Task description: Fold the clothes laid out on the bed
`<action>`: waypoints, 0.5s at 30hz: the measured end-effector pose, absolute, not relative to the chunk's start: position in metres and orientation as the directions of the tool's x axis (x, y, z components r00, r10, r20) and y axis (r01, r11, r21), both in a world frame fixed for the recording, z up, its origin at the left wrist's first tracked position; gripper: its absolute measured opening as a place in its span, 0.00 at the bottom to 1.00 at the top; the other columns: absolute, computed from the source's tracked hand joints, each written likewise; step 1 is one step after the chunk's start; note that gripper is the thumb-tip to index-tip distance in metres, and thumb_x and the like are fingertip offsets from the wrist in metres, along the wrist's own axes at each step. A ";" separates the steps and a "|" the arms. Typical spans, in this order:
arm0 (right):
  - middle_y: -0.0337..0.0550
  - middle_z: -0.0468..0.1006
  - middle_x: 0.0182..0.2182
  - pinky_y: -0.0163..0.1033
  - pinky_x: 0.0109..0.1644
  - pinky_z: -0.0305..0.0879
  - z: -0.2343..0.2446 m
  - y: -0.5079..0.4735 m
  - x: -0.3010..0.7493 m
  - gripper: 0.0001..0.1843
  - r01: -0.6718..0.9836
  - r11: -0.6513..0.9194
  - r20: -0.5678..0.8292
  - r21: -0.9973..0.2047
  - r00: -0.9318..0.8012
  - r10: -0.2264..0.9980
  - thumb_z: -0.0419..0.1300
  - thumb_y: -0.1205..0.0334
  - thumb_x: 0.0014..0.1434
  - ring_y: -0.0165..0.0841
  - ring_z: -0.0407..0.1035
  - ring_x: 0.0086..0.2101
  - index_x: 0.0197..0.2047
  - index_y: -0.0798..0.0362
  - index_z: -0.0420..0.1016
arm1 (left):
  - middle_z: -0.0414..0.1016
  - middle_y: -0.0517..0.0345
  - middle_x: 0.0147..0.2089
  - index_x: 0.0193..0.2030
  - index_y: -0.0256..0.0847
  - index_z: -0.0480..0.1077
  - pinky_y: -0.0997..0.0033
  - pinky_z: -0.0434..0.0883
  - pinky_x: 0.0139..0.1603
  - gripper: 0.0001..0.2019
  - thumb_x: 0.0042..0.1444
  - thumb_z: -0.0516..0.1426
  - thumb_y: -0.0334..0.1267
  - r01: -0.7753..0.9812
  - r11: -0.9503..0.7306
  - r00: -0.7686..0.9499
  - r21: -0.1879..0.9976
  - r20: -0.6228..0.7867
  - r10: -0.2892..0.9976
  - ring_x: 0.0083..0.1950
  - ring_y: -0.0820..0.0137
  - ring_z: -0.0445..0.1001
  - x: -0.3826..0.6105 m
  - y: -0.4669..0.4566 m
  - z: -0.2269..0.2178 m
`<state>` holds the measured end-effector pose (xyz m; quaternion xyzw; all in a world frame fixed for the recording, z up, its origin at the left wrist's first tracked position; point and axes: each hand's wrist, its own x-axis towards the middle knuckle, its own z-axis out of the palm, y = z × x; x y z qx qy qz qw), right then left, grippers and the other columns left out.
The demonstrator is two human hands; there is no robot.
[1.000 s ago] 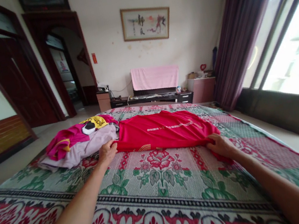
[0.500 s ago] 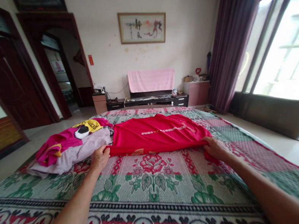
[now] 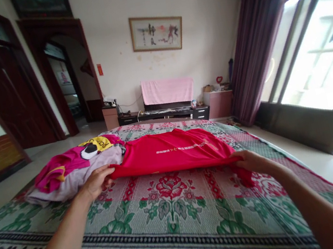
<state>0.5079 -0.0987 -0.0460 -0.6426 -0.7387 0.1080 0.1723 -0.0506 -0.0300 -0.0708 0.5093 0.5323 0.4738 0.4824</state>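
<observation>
A red T-shirt [image 3: 170, 147] with a line of printed lettering lies on the patterned bedspread [image 3: 171, 209], its near edge drawn straight between my hands. My left hand [image 3: 98, 182] pinches the near left corner. At the near right corner, my right hand [image 3: 250, 161] grips the cloth, and a loose red end hangs below it. The near edge looks slightly raised off the bedspread. Beside my left hand lies a heap of clothes: a magenta and yellow garment [image 3: 72, 160] on top of a pale lilac one [image 3: 82, 178].
Beyond the bed stands a low black cabinet [image 3: 201, 113], with a pink cloth [image 3: 168, 89] draped over a dark screen. To the right are a purple curtain [image 3: 264, 47] and a large window [image 3: 317, 46]. Dark wooden doors [image 3: 2, 89] are at the left.
Both hands have moved apart, pulling the shirt's near edge tauter and slightly up. The gold print near that edge is now almost hidden. The view has shifted slightly.
</observation>
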 end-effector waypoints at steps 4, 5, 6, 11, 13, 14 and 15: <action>0.41 0.80 0.28 0.34 0.31 0.62 -0.050 -0.100 0.509 0.18 0.923 0.152 0.066 -0.353 -0.138 0.988 0.56 0.72 0.42 0.34 0.70 0.29 0.37 0.53 0.80 | 0.64 0.66 0.13 0.38 0.37 0.71 0.81 0.49 0.14 0.19 0.39 0.60 0.45 0.397 0.095 0.052 0.913 -0.125 0.991 0.13 0.77 0.57 -0.047 -0.031 -0.074; 0.41 0.80 0.27 0.34 0.30 0.61 -0.053 -0.100 0.509 0.19 0.928 0.147 0.058 -0.341 -0.135 0.989 0.55 0.72 0.42 0.34 0.70 0.28 0.37 0.53 0.81 | 0.64 0.65 0.12 0.39 0.37 0.72 0.81 0.49 0.14 0.20 0.39 0.59 0.45 0.470 0.098 0.068 0.877 -0.147 0.987 0.12 0.77 0.56 -0.045 -0.032 -0.073; 0.41 0.79 0.26 0.34 0.30 0.61 -0.055 -0.099 0.510 0.20 0.931 0.142 0.058 -0.337 -0.130 0.990 0.55 0.73 0.42 0.34 0.70 0.27 0.37 0.53 0.81 | 0.65 0.64 0.12 0.39 0.37 0.73 0.81 0.48 0.14 0.20 0.39 0.59 0.45 0.525 0.101 0.076 0.845 -0.165 0.983 0.11 0.77 0.55 -0.043 -0.034 -0.071; 0.39 0.78 0.23 0.34 0.28 0.59 -0.061 -0.089 0.519 0.13 0.935 0.145 0.109 -0.322 -0.116 0.987 0.57 0.70 0.42 0.32 0.69 0.25 0.29 0.50 0.80 | 0.71 0.57 0.15 0.40 0.38 0.74 0.79 0.48 0.11 0.20 0.37 0.60 0.40 0.597 0.226 0.056 0.770 -0.321 0.945 0.09 0.73 0.60 -0.034 -0.039 -0.052; 0.38 0.75 0.20 0.33 0.26 0.57 -0.061 -0.080 0.521 0.08 0.950 0.143 0.086 -0.278 -0.124 0.989 0.58 0.70 0.41 0.30 0.66 0.23 0.22 0.50 0.78 | 0.73 0.54 0.17 0.37 0.39 0.74 0.78 0.52 0.11 0.18 0.35 0.61 0.38 0.606 0.275 0.074 0.747 -0.397 0.915 0.11 0.68 0.66 -0.031 -0.034 -0.046; 0.37 0.74 0.17 0.33 0.25 0.56 -0.060 -0.073 0.520 0.06 0.957 0.139 0.054 -0.255 -0.129 0.990 0.59 0.70 0.40 0.28 0.64 0.21 0.19 0.51 0.76 | 0.74 0.53 0.18 0.36 0.39 0.73 0.78 0.54 0.12 0.18 0.33 0.62 0.37 0.616 0.288 0.094 0.733 -0.432 0.897 0.13 0.65 0.69 -0.030 -0.028 -0.043; 0.37 0.72 0.15 0.32 0.24 0.55 -0.058 -0.065 0.518 0.05 0.963 0.131 0.016 -0.234 -0.131 0.991 0.59 0.70 0.39 0.27 0.62 0.19 0.17 0.52 0.74 | 0.75 0.52 0.19 0.35 0.39 0.73 0.77 0.57 0.12 0.17 0.32 0.62 0.35 0.632 0.297 0.108 0.716 -0.460 0.881 0.15 0.63 0.71 -0.028 -0.021 -0.040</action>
